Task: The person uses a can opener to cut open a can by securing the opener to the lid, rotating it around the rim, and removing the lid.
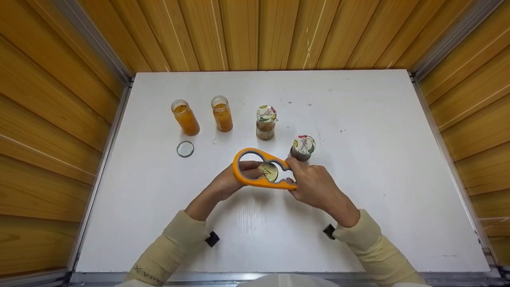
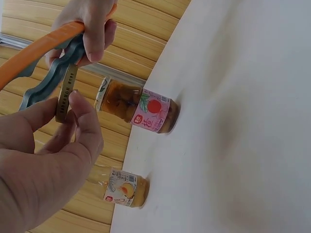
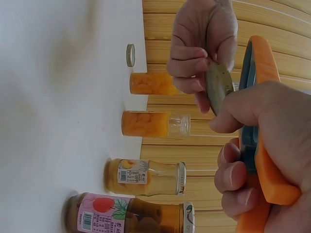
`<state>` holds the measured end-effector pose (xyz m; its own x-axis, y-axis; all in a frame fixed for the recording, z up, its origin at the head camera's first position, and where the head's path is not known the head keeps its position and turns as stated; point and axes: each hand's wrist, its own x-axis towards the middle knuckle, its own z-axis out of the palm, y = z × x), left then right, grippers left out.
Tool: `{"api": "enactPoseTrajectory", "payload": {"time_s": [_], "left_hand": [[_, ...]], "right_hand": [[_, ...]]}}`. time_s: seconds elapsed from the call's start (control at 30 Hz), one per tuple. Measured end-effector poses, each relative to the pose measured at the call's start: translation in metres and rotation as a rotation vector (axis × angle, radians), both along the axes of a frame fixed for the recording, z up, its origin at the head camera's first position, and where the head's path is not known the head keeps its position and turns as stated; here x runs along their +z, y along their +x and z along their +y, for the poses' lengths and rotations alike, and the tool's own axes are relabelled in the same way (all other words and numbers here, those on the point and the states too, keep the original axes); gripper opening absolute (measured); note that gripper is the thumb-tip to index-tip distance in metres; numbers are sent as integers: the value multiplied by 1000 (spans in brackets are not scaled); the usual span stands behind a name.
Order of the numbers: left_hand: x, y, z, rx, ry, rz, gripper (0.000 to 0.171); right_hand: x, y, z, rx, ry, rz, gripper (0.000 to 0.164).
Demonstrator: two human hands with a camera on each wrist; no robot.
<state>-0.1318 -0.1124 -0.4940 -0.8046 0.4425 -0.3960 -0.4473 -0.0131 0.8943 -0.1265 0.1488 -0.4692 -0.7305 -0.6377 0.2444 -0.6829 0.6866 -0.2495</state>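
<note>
We pinch a lid (image 1: 269,172) between the thumb and fingers of our left hand (image 1: 228,181); our right hand (image 1: 316,185) grips the opener (image 1: 259,182), its loop above our left fingers. Near our right fingers stands a capped jar (image 1: 303,146), ahead of our left fingertips a second capped jar (image 1: 265,123). Left of those fingertips are two open jars (image 1: 187,120) and a loose lid (image 1: 185,149).
</note>
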Motion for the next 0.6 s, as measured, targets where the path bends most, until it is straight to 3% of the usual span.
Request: {"api": "enactPoseTrajectory", "payload": {"time_s": [0.33,0.47,0.6], "left_hand": [[-5,-9,-30,78,-168,144,37],[-2,-17,-44,131,-334,199,37],[4,-24,-58,194,-543,299,37]], "right_hand": [[-6,1,4,26,-21,61,46],[-5,1,5,24,-16,34,46],[-5,2,5,21,-1,11,44]]}}
